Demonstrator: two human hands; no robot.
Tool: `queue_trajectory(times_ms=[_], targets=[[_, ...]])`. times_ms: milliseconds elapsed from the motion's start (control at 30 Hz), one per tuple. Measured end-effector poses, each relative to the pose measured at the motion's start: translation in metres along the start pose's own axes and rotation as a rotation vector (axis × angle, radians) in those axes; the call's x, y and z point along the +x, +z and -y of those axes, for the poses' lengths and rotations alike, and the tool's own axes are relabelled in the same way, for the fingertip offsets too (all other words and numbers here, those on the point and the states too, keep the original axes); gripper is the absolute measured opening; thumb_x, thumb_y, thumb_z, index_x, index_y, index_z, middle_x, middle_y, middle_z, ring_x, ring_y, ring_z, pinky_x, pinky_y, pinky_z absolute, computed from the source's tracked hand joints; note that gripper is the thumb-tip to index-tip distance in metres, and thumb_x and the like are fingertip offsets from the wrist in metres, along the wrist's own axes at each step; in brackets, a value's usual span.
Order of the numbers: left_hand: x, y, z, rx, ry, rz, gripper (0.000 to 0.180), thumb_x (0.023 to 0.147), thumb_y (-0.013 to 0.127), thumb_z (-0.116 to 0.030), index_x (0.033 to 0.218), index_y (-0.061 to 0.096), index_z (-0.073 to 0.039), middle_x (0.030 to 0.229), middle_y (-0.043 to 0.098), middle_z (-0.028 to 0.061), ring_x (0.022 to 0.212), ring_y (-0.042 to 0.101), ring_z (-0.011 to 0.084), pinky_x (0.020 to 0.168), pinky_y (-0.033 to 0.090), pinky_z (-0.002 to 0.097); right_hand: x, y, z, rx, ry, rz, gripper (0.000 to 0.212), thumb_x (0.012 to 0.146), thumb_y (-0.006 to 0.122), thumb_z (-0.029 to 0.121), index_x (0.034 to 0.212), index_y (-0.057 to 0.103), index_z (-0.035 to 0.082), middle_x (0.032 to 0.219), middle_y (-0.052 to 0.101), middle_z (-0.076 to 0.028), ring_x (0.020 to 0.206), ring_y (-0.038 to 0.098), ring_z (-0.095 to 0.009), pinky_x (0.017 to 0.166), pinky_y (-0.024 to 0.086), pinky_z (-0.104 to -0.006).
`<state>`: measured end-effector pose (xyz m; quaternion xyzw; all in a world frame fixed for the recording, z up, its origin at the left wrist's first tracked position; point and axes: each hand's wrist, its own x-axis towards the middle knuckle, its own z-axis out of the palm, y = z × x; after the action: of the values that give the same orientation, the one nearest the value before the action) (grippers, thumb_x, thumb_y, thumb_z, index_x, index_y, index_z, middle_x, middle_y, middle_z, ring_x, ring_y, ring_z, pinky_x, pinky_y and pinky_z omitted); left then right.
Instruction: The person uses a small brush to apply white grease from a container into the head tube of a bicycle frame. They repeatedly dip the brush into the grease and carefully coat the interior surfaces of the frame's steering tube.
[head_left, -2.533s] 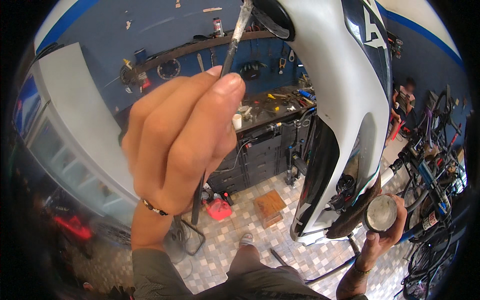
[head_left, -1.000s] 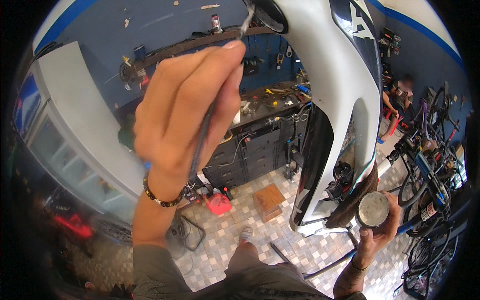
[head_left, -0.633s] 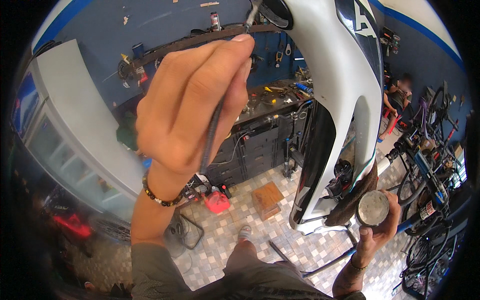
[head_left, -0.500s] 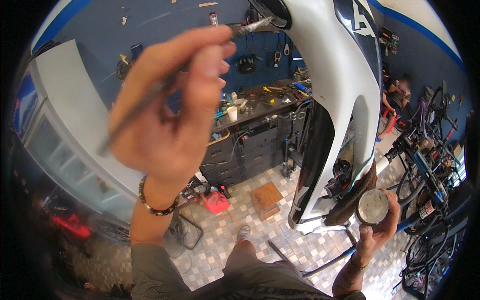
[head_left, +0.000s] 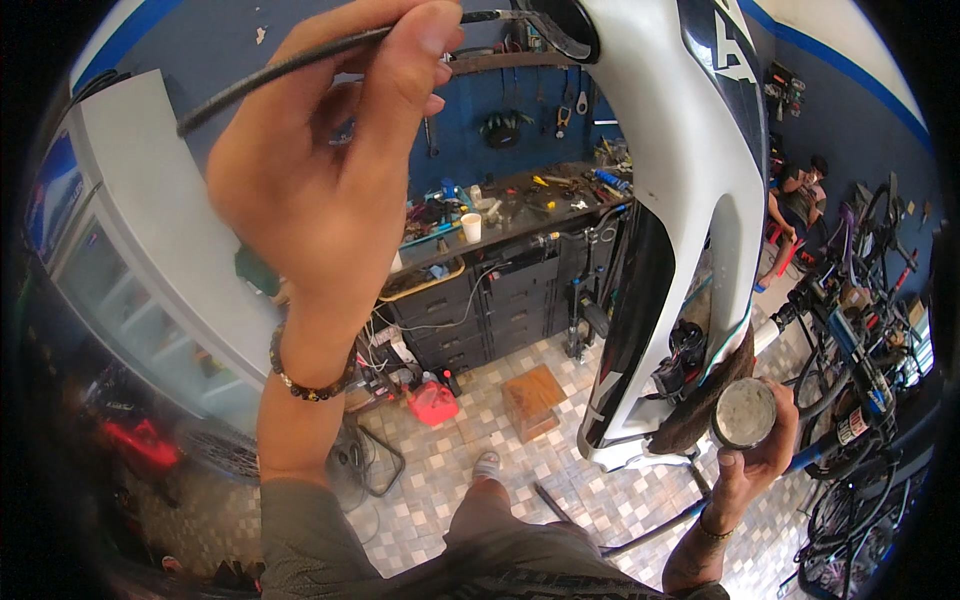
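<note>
My left hand (head_left: 325, 185) is raised at the upper left, its thumb and fingers pinching a slim brush (head_left: 290, 72) with a long black handle. The brush tip reaches into the dark round opening (head_left: 562, 28) at the top of a white and black bicycle frame (head_left: 650, 120). Low on the right, my right hand (head_left: 768, 452) is wrapped round a small open jar (head_left: 744, 412) of pale grease-like paste, its mouth facing up. A brown cloth (head_left: 705, 410) is wrapped on the lower part of the frame, just beside the jar.
A workbench (head_left: 520, 215) with scattered tools and a paper cup (head_left: 471, 228) stands behind. A fridge (head_left: 150, 200) is on the left. A wooden block (head_left: 533, 400) and red container (head_left: 433, 403) sit on the tiled floor. Bicycles (head_left: 850, 340) and a seated person (head_left: 800, 195) are at right.
My left hand has moved up and slightly left, with the brush now held flatter and its tip inside the frame's opening. My right hand and the jar have hardly moved.
</note>
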<state>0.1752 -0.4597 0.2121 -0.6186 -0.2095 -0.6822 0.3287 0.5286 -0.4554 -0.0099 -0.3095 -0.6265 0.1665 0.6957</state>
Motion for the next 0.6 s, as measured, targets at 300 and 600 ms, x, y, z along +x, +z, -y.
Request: queue_trajectory(times_ms=[300,600], targets=[[-0.001,-0.016,0.000,0.373,0.595,0.253,0.036,0.087,0.083,0.010,0.122,0.077,0.006,0.115,0.080,0.0211,0.100,0.078,0.0252,0.086,0.063,0.0299,-0.001,-0.006,-0.004,-0.010,0.008,0.008,0.092,0.078,0.091,0.058,0.134,0.060,-0.008,0.128,0.060,-0.018,0.120,0.058,-0.029,0.107,0.046,-0.0441],[-0.025,-0.021,0.010,0.521,0.692,0.249,0.046,0.077,0.089,0.011,0.121,0.081,0.001,0.118,0.079,0.0184,0.100,0.077,0.0264,0.085,0.064,0.0307,-0.003,-0.003,-0.005,0.034,0.027,0.024,0.091,0.079,0.091,0.056,0.135,0.060,-0.008,0.128,0.061,-0.019,0.121,0.057,-0.029,0.108,0.046,-0.0439]])
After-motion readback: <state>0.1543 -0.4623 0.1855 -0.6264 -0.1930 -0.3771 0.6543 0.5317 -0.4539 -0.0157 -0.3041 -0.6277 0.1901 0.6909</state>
